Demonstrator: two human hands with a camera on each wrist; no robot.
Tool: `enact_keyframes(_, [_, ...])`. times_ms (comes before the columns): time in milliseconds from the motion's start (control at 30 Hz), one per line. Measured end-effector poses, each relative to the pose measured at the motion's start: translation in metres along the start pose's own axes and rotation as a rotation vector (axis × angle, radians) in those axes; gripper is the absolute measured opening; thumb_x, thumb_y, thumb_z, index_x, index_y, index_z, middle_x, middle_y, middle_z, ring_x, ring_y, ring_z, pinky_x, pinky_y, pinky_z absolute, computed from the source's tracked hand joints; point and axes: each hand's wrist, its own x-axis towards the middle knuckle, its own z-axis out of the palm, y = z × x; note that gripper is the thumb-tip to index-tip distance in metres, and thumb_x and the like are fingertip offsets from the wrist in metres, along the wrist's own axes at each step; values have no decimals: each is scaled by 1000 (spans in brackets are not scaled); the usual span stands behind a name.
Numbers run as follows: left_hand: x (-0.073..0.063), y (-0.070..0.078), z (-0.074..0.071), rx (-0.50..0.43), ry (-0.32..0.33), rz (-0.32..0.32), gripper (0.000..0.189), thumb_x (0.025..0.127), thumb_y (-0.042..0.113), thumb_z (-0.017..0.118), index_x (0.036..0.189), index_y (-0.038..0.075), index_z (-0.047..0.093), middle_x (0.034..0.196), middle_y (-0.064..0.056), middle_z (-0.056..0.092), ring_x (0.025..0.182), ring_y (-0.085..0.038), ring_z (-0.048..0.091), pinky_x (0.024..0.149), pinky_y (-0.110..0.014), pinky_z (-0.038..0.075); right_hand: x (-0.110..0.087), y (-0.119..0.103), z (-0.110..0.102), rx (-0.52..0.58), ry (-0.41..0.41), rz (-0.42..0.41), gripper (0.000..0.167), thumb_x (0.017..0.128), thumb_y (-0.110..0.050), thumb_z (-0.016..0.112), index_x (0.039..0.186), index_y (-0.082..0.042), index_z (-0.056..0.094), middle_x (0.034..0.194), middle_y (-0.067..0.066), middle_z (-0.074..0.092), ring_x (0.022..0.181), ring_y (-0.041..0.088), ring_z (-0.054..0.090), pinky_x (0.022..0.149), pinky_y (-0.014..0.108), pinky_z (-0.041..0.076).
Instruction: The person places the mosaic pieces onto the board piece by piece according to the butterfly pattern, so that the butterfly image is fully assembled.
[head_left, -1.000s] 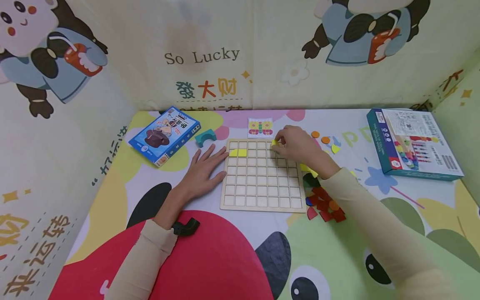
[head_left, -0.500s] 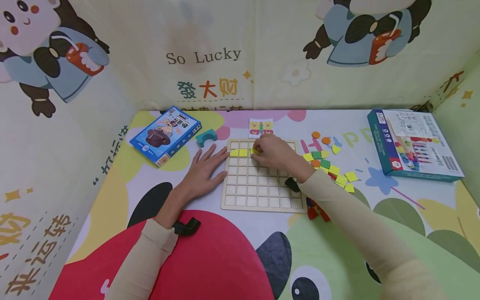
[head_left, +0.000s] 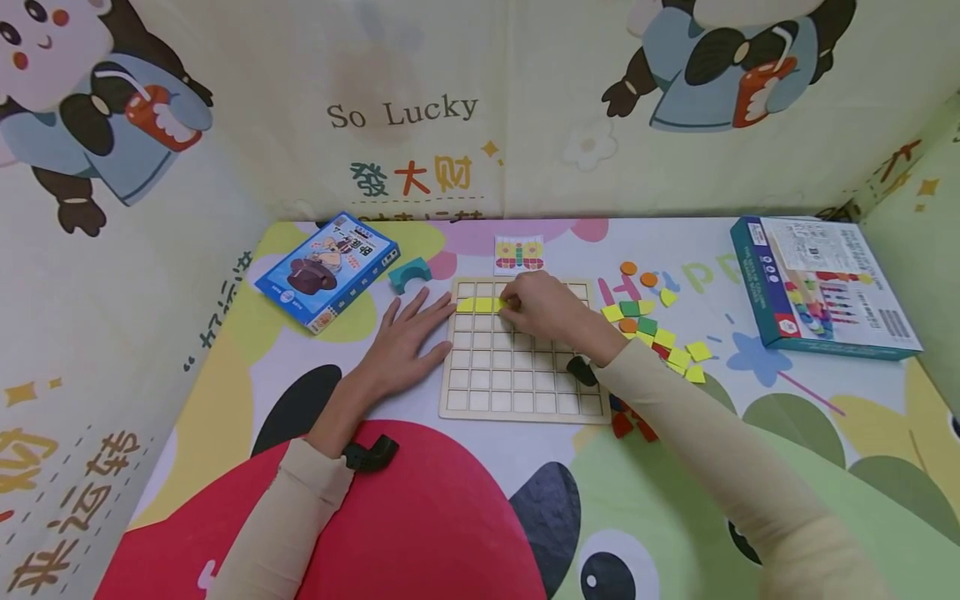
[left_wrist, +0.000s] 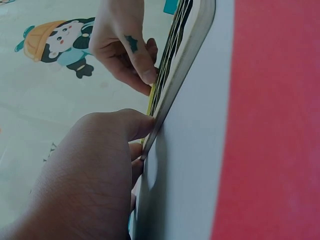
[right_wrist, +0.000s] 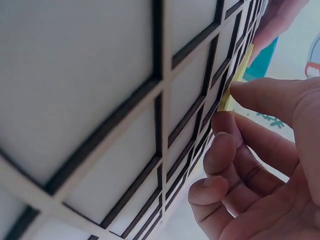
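Note:
My right hand [head_left: 546, 307] pinches a yellow tile [right_wrist: 227, 100] between thumb and index finger, low over the second row of a wooden grid board [head_left: 491, 408]. The held tile lines up just right of two yellow tiles [head_left: 475, 305] lying in that row. At the board's left edge rests my left hand [head_left: 405, 346], its fingers spread and fingertips touching the frame. The left wrist view has the left thumb [left_wrist: 137, 122] against the board's side, with the right hand beyond. A small card [head_left: 517, 255] with a butterfly pattern lies behind the board.
Loose yellow, green, orange and red pieces [head_left: 663, 337] are scattered right of the board; red pieces [head_left: 622, 425] lie partly under the right forearm. A blue box [head_left: 330, 271] and a teal arch block [head_left: 409, 273] are at left. A larger box [head_left: 828, 287] lies at right.
From the board's upper right, my right hand has moved left with a yellow tile and come down beside the two tiles in the second row. The left hand has stayed in place.

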Motion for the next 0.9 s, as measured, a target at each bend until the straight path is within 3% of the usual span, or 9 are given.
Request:
enact_keyframes(133, [0,-1,1,-1,-3,-2,69,104,52,53,167,30,34,177,9,27,170,-25,7,136,-61,-2,-2,5,-3,11,15,-1,32,102,-22,70,125,-1,76,109,13,79,99,25,72,94,42,62])
enact_keyframes(333, [0,0,1,-7,3,3,68,104,50,53,167,29,36,177,9,28,170,-26,9,136,-60,-1,-11,31,-17,-21,107,41,29,103,-22,66,118,0,77,102,15,76,93,28,68,88,44,60])
enact_keyframes(567, [0,1,0,-8,-1,-4,68,104,49,54,167,28,36,177,8,28,170,-26,9,136,-61,-2,-31,73,-43,-8,161,148,28,102,-19,68,119,3,75,104,20,74,88,31,65,81,46,57])
enact_keyframes(900, [1,0,0,5,1,-1,69,104,49,54,167,28,36,177,8,29,170,-26,9,136,-61,-2,-55,126,-70,13,186,357,41,101,-23,69,129,6,68,121,30,67,106,41,57,90,55,57])
